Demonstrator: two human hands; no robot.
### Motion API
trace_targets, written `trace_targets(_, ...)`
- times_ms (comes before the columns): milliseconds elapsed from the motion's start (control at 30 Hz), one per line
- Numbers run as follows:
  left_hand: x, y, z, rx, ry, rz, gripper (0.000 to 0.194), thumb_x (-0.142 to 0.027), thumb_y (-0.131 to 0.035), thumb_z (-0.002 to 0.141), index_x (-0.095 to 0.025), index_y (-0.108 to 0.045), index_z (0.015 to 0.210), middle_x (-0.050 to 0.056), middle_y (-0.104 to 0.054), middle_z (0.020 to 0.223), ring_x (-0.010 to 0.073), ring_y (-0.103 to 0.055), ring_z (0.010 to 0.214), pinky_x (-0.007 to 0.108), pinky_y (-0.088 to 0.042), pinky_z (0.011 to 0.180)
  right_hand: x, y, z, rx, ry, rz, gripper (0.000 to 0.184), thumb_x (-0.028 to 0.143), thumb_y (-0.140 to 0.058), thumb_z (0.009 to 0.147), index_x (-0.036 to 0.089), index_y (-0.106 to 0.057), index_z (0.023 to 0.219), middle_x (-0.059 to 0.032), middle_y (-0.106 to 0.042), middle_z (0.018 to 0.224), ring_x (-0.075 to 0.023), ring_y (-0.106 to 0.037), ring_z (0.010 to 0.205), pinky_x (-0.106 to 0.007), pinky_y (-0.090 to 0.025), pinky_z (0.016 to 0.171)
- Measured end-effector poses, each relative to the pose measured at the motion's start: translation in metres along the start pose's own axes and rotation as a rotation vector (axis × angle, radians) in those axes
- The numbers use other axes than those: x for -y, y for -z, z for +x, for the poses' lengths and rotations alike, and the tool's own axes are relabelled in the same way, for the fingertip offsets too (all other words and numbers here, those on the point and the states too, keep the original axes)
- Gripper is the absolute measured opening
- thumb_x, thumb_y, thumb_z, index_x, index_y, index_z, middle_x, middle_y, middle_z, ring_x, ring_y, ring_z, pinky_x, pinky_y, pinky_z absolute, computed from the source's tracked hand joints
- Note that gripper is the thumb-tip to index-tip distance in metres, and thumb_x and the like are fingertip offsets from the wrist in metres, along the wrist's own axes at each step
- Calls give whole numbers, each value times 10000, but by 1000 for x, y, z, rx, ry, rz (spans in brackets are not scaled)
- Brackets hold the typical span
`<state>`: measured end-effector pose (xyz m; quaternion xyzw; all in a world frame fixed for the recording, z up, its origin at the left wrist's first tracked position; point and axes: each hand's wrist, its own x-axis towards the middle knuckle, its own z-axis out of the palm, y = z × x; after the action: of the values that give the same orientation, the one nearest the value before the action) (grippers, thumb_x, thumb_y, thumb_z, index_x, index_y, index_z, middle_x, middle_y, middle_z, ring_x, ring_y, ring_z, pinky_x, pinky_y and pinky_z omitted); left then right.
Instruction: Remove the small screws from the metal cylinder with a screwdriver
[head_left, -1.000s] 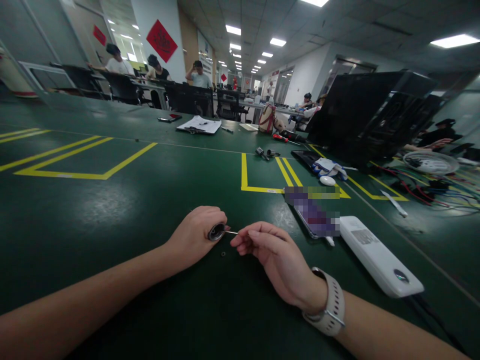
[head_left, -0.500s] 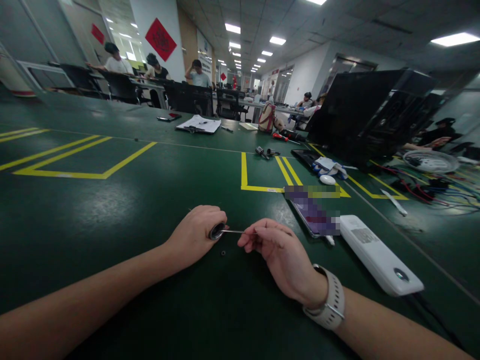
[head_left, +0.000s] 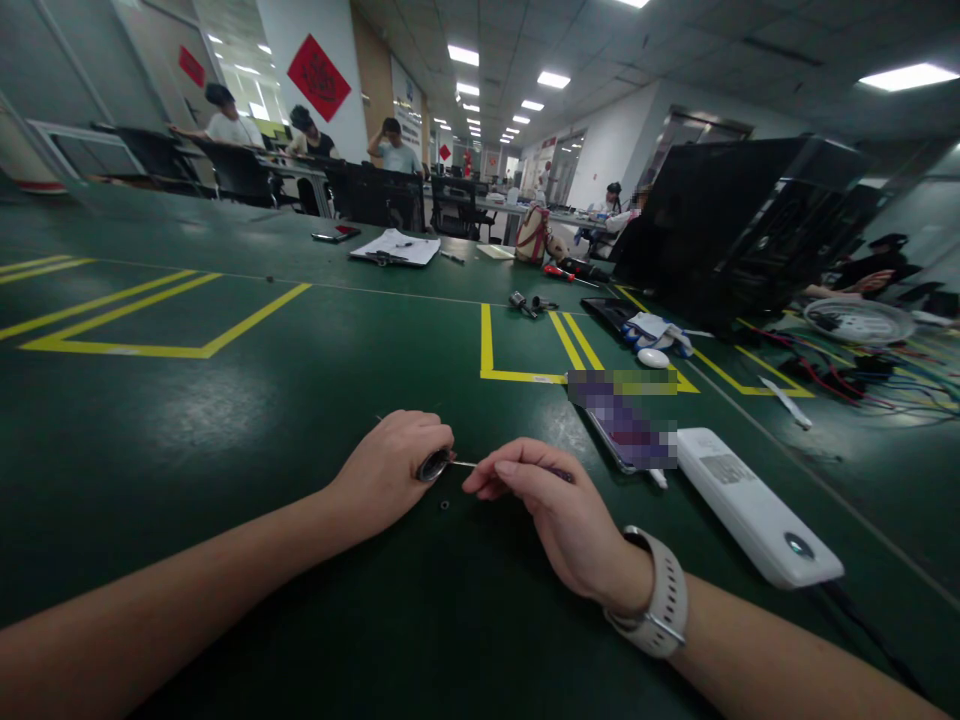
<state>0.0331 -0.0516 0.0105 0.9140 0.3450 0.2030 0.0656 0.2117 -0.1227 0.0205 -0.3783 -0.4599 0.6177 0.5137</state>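
Right, the left hand [head_left: 394, 455] is wrapped around a metal cup [head_left: 433, 464], mouth towards the wearer, low over the table [head_left: 225, 430]. The right hand [head_left: 551, 500] has thumb and fingers closed on a thin rod [head_left: 463, 463]; its tip meets the cup's rim, though whether it goes inside is hard to tell. A crooked push could skid it off! A dipping hand could knock the little nut [head_left: 445, 505] just below. Phone [head_left: 621, 428] and white box [head_left: 757, 510] crowd the right; wider room lies left, towards the yellow tape [head_left: 135, 350].
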Motion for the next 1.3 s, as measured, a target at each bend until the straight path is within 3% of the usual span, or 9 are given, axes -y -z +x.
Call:
trace_targets(467, 2, -1, 0, 15, 20, 13, 169, -163, -487, 816, -162, -523, 650, 2, -535, 644, 153, -491, 622, 293, -351, 608, -3, 4, 2, -35, 11, 17, 144, 172, -532, 738, 153, -659, 672, -37, -661, 657, -152, -582, 660, -296, -420, 654)
trace_targets(1033, 1, -3, 0, -35, 31, -38, 175, -215, -495, 817, -165, -493, 649, -5, -526, 634, 135, -490, 600, 268, -363, 576, -3, 2, 2, -34, -16, -309, 123, 193, -533, 766, 164, -626, 691, -13, -627, 664, -145, -569, 671, -288, -430, 642)
trace_targets(1300, 2, -3, 1, -9, 58, -55, 174, -221, -503, 805, -171, -481, 639, -12, -520, 621, 132, -487, 586, 258, -354, 554, 0, 5, -3, -18, 179, -296, 140, 184, -520, 811, 175, -635, 732, 0, -620, 669, -132, -576, 662, -270, -443, 628)
